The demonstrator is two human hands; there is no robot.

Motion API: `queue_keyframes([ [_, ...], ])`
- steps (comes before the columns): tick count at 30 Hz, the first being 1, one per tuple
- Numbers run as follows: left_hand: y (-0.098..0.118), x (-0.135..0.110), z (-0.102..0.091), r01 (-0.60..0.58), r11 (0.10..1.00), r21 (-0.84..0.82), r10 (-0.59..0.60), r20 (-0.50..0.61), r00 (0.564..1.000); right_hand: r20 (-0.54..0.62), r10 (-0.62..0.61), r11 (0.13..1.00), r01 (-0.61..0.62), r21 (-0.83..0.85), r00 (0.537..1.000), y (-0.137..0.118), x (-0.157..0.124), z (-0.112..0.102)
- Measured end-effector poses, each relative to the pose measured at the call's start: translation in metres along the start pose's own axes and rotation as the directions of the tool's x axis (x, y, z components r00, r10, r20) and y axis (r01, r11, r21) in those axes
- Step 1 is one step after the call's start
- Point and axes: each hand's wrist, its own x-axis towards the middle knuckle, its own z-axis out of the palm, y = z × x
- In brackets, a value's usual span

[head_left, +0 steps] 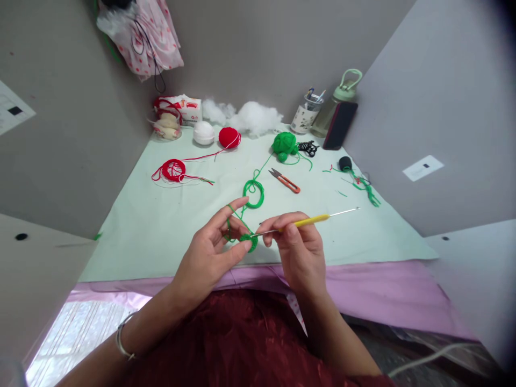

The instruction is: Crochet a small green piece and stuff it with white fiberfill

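Observation:
My left hand (209, 247) pinches a small green crochet piece (250, 241) between thumb and fingers, with green yarn looped over the raised index finger. My right hand (296, 242) grips a yellow-handled crochet hook (310, 220); its tip points left into the green piece, its metal tail sticks out to the right. The green strand runs up over a loose green coil (253, 193) to a green yarn ball (284, 144) near the back of the pale green mat (161, 226).
Orange snips (287, 181) lie right of the coil. A red yarn ball (229, 137), loose red yarn (173, 170), a white ball (203, 133) and white stuffing (253, 117) sit at the back. A pen cup (305, 114), bottle (336, 102), dark phone (339, 125) and black spool (345, 163) stand back right.

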Motion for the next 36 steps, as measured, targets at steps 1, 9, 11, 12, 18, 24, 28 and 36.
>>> queue_keyframes([
  [1, 0.000, 0.000, 0.001, -0.015, 0.999, 0.030, 0.016, -0.016, 1.000, 0.012, -0.037, 0.998, 0.038, -0.054, 0.999, -0.001, -0.001, -0.001],
  [9, -0.003, -0.001, 0.009, -0.154, 0.950, 0.270, 0.192, -0.121, 0.974, 0.350, -0.323, 0.708, 0.470, -0.527, 0.879, -0.018, -0.006, -0.006],
  [11, -0.004, 0.000, 0.009, -0.160, 0.950, 0.269, 0.202, -0.135, 0.970, 0.432, -0.355, 0.546, 0.559, -0.624, 0.829, -0.020, -0.006, -0.006],
  [12, -0.004, 0.001, 0.010, -0.145, 0.960, 0.240, 0.183, -0.145, 0.972, 0.469, -0.378, 0.445, 0.601, -0.664, 0.798, -0.019, -0.006, -0.006],
  [18, -0.001, 0.000, 0.012, 0.018, 0.988, -0.151, -0.032, -0.093, 0.995, 0.530, -0.534, 0.056, 0.653, -0.755, 0.659, 0.002, -0.017, -0.005],
  [24, 0.004, 0.003, 0.006, 0.288, 0.822, -0.492, -0.289, 0.076, 0.954, 0.323, -0.527, 0.498, 0.594, -0.632, 0.786, 0.004, -0.015, -0.006],
  [28, 0.004, 0.007, 0.001, 0.229, 0.872, -0.433, -0.236, 0.040, 0.971, -0.026, -0.265, 0.924, 0.247, -0.291, 0.964, -0.005, -0.007, 0.000],
  [36, -0.007, 0.003, 0.005, 0.122, 0.948, -0.293, -0.104, 0.076, 0.992, -0.023, -0.218, 0.941, 0.204, -0.271, 0.976, 0.006, -0.004, 0.008],
])
